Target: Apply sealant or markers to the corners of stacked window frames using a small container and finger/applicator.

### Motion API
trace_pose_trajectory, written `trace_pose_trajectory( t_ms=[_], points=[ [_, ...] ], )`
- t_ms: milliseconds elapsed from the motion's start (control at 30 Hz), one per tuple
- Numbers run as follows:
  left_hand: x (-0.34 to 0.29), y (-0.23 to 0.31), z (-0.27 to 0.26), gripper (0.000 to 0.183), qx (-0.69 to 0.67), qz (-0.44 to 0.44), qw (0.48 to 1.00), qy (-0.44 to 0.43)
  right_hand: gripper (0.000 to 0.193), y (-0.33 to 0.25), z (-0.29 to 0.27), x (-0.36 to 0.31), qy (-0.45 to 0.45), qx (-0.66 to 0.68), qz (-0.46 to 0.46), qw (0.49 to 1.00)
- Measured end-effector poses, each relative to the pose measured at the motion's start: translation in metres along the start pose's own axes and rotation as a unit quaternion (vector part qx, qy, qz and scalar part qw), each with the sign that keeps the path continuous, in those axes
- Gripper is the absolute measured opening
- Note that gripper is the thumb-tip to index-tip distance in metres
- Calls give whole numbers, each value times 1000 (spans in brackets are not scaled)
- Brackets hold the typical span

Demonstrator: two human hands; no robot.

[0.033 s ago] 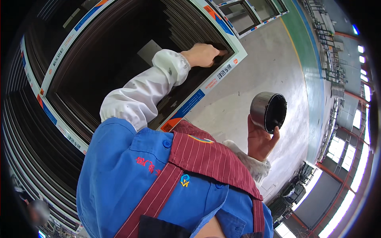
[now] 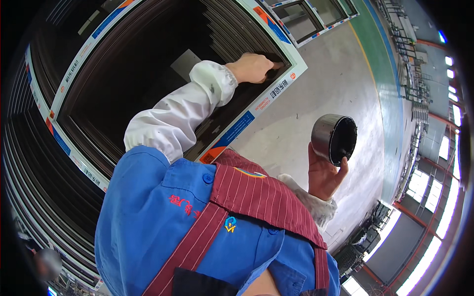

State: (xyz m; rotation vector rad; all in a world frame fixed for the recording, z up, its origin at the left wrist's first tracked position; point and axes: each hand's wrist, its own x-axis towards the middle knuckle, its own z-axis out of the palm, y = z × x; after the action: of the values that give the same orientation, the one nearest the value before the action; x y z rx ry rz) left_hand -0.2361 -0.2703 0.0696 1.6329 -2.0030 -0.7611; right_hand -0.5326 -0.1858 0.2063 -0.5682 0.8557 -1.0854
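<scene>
My left hand (image 2: 252,68), in a white sleeve cover, reaches into the inner corner of a dark brown window frame (image 2: 263,101) edged with white, blue and orange film. Its index finger is stretched to the corner while the other fingers curl in; whether they hold anything is hidden. On the right, over the floor, my right hand (image 2: 323,177) is wrapped around a silver metal cup (image 2: 323,132) from below, thumb at its rim. The cup is tilted with its mouth to the right, and its inside is coated with something black.
More dark frames (image 2: 44,163) are stacked close together on the left. Another framed window (image 2: 298,22) stands at the far right. Grey floor (image 2: 316,79) lies beside the frames, with a green walkway (image 2: 377,54) beyond it. Racks (image 2: 419,84) line the wall.
</scene>
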Motion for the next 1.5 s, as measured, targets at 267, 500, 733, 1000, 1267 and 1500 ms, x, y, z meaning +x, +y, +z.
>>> trace_pose_trajectory(
  t_ms=[267, 500, 733, 1000, 1267, 1500],
  points=[
    [-22, 14, -12, 62, 95, 6, 991, -94, 61, -9, -1, 15, -11, -37, 24, 999],
    [-67, 13, -82, 38, -205, -9, 943, -260, 61, -29, -2, 61, -72, -60, 60, 994],
    [-49, 135, -108, 45, -295, 45, 953, -48, 57, -43, -1, 136, -312, -173, 165, 919],
    [19, 207, -20, 52, -41, -120, 977, 174, 47, -85, -42, 234, -372, -166, 319, 855],
    [90, 249, -19, 61, -3, -265, 933, 243, 47, -139, -11, 327, -445, -222, 373, 783],
    [102, 229, -16, 47, 37, -275, 899, 338, 48, -110, 28, 371, -494, -267, 404, 722]
  ],
)
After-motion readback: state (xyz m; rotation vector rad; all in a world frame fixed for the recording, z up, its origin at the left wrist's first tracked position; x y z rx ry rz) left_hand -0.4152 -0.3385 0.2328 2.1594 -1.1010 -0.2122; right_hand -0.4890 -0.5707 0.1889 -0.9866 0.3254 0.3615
